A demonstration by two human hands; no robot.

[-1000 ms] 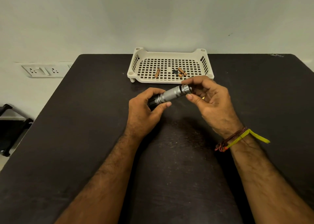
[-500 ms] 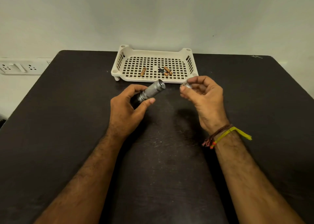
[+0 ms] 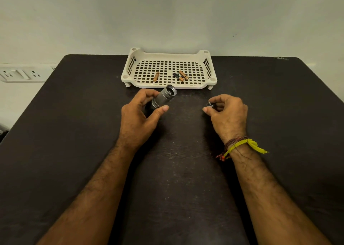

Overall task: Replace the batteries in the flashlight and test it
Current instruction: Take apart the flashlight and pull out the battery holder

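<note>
My left hand (image 3: pixel 138 116) grips the silver flashlight body (image 3: pixel 163 97), whose open tail end points up and away toward the tray. My right hand (image 3: pixel 228 112) pinches the small metal tail cap (image 3: pixel 210 105) low over the table, well to the right of the flashlight. A single copper-coloured battery (image 3: pixel 156 76) lies in the left part of the cream tray (image 3: pixel 168 54). Two more batteries (image 3: pixel 183 75) lie together in the right part of the tray, beside a small black piece (image 3: pixel 176 75).
The dark table (image 3: pixel 74 133) runs wide on both sides of my arms. The perforated tray stands at the far edge against a pale wall. A white socket strip (image 3: pixel 22 74) is on the wall at the left.
The tail cap came off the flashlight. My right hand carried it away to the right and lower, while my left hand kept the body and tilted its open end upward.
</note>
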